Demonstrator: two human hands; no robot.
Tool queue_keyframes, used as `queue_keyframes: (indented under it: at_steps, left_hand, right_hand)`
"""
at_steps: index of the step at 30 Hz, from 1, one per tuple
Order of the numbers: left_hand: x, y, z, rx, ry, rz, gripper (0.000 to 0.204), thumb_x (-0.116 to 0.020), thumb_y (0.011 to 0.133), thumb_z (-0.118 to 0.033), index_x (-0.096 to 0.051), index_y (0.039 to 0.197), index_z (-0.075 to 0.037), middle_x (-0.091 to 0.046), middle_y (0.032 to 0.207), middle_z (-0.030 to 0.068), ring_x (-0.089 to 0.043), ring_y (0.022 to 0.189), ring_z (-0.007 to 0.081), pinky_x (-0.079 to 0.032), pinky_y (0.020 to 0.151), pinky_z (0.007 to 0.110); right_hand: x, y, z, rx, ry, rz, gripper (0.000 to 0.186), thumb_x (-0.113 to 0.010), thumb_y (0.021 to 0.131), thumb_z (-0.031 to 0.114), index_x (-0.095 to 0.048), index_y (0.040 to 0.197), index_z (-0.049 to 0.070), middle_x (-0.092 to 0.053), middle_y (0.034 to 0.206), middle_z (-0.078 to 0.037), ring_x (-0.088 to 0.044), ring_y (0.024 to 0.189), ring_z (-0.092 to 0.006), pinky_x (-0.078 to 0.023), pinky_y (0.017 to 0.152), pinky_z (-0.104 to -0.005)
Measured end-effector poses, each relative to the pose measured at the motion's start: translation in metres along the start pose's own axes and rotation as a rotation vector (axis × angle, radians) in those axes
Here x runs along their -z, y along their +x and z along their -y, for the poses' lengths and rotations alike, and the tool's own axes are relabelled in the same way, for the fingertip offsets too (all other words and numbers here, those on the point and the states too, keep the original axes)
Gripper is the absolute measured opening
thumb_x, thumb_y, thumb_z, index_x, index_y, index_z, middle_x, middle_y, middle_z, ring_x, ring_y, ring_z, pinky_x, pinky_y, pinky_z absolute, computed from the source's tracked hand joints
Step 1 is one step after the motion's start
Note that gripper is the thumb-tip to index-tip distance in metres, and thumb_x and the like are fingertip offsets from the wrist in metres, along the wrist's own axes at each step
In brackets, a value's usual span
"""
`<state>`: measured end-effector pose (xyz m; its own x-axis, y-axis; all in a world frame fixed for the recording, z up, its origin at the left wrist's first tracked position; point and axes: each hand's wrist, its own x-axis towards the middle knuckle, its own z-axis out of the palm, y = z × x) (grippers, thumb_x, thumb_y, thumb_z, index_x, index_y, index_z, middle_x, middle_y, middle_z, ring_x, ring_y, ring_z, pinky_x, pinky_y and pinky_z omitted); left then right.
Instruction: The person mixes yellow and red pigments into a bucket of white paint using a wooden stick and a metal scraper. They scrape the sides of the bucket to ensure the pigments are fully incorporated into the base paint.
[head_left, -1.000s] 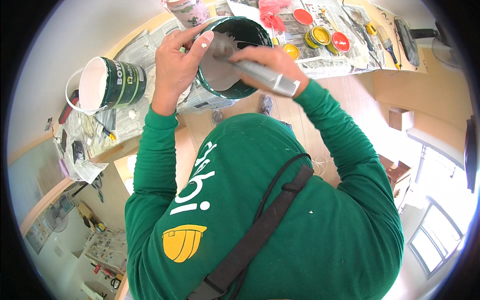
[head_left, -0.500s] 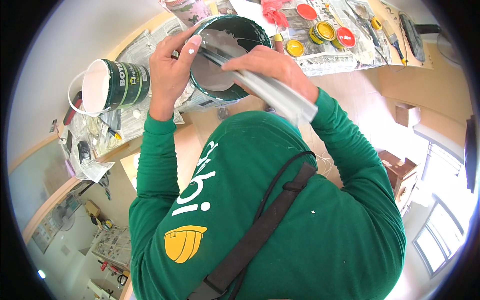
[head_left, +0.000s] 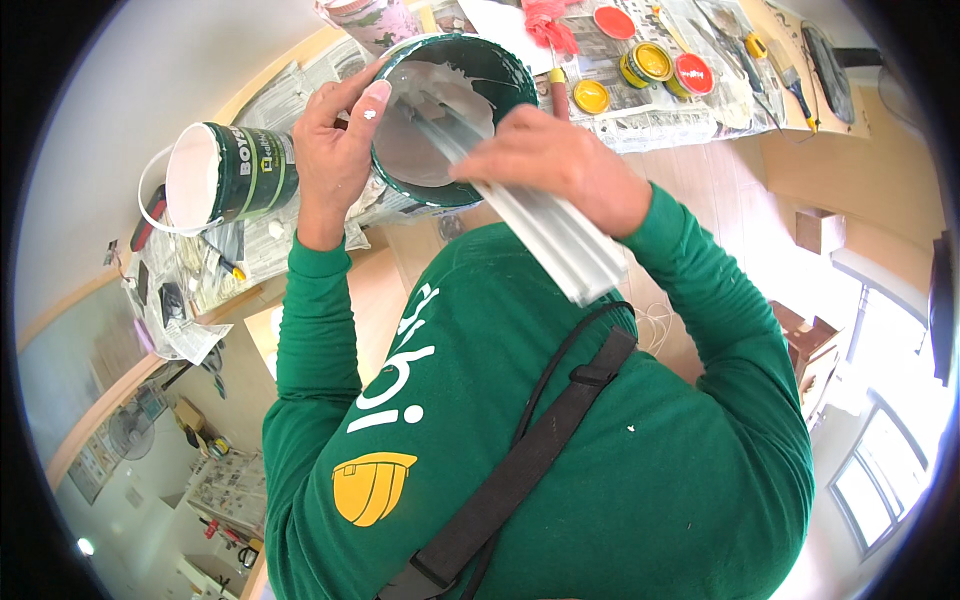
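Right hand [head_left: 560,165]: you have it wrapped over a long metal bar [head_left: 550,235], fingers bent across its middle, gripping it on a slant.
Left hand [head_left: 338,150]: yours is clamped at the left rim of a dark green bucket [head_left: 512,80], thumb lying along the rim; a white smear marks the thumb.
Metal bar: its upper end dips into your bucket; its lower end lies in front of your green top [head_left: 620,480].
Bucket: open toward you, at the near edge of a bench [head_left: 846,129]; you cannot tell what carries its base.
Grey compound [head_left: 425,160]: inside that bucket, smeared up the wall.
White-handled pail [head_left: 262,170]: left of your left hand, on newspaper [head_left: 650,122] spread over the bench.
Pink-streaked tub [head_left: 368,22]: just beyond your bucket, near the bench's far edge.
Red-handled tool [head_left: 559,98]: just right of your bucket.
Tins: 1 yellow-topped tin [head_left: 645,66] beside 1 red-topped tin [head_left: 690,76], toward the bench's right end.
Yellow disc [head_left: 591,97]: near those 2, closer to the near edge.
Paintbrush [head_left: 795,95]: by the bench's right corner.
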<state>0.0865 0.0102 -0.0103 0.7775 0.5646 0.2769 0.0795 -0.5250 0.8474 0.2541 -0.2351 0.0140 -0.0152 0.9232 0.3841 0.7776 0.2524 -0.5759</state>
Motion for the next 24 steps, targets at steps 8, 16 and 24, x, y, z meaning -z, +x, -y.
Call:
queue_keyframes:
  at_steps: [8,16,24]
  left_hand:
    - [-0.014,0.003,-0.009,-0.039,0.064,-0.039,0.033,-0.08,0.098,-0.029,-0.083,0.128,-0.015,-0.053,0.075,-0.0002,-0.05,0.077,0.0132,-0.042,0.069,0.03]
    - [-0.016,0.002,-0.007,-0.034,0.018,-0.061,0.033,-0.081,0.097,-0.03,-0.084,0.127,-0.015,-0.052,0.074,0.0005,-0.05,0.075,0.0139,-0.041,0.068,0.03]
    - [-0.017,0.004,-0.006,-0.044,0.055,-0.02,0.033,-0.08,0.098,-0.031,-0.084,0.127,-0.017,-0.051,0.073,0.0007,-0.049,0.075,0.0152,-0.043,0.069,0.032]
  right_hand:
    - [-0.055,0.021,-0.022,-0.147,0.31,-0.291,0.034,-0.078,0.091,0.017,-0.071,0.124,0.013,-0.078,0.098,-0.013,-0.075,0.086,-0.037,-0.061,0.078,-0.0458]
    - [-0.054,0.026,-0.021,-0.142,0.193,-0.373,0.025,-0.076,0.097,0.021,-0.074,0.121,0.014,-0.079,0.09,-0.012,-0.077,0.079,-0.0315,-0.061,0.074,-0.0427]
    - [-0.059,0.028,-0.017,-0.22,0.184,-0.459,0.028,-0.075,0.098,0.029,-0.076,0.122,0.014,-0.08,0.092,-0.01,-0.077,0.081,-0.0332,-0.061,0.077,-0.0439]
